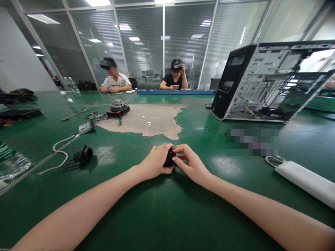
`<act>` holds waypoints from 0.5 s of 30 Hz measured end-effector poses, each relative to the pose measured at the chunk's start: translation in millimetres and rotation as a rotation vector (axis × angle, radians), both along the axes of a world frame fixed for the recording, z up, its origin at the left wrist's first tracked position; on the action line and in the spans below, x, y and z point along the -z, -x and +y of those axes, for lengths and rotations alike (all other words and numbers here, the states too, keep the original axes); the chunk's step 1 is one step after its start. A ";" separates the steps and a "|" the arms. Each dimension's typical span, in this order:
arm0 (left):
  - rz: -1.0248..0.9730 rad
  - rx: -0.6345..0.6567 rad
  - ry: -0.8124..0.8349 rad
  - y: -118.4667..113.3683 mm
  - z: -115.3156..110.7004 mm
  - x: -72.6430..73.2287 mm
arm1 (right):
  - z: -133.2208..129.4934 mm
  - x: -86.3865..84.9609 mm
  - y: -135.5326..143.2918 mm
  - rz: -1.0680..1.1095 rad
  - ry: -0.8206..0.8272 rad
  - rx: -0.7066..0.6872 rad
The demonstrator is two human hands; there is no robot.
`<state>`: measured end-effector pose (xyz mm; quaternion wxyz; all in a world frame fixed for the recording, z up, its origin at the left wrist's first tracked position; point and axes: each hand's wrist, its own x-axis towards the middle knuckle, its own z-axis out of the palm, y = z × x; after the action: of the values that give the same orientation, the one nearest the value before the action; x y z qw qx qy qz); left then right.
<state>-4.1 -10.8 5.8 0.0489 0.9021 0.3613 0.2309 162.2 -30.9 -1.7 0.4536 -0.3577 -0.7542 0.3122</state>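
Note:
A small black part, dark and boxy, sits between my two hands just above the green table. My left hand wraps round its left side, fingers over the top and thumb below. From the right, my right hand pinches the part's edge with thumb and fingertips. My fingers cover much of it, so its exact kind cannot be made out. To the left on the table lies a black plastic piece with a round end and slats. Beyond it is a metal bracket with a pale cable.
An open computer case stands at the right, with a white power bank-like block nearer me. A heatsink-like assembly rests by the worn beige patch. A plastic bottle lies left. Two people sit across the table.

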 end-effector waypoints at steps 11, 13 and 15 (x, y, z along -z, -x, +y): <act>-0.028 0.006 0.008 -0.5 -0.9 -0.6 | -4.5 -3.7 -0.5 -0.041 -0.074 -0.003; -0.028 0.001 0.006 -0.7 -0.5 -0.2 | -3.8 -2.8 -0.7 -0.038 -0.075 0.003; -0.022 -0.004 0.003 -1.0 0.1 0.2 | -2.5 -1.3 -0.7 -0.039 -0.031 0.009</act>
<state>-3.1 -10.7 5.5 0.0540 0.8986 0.3630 0.2404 162.9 -33.4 -0.4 0.4457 -0.3600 -0.7660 0.2916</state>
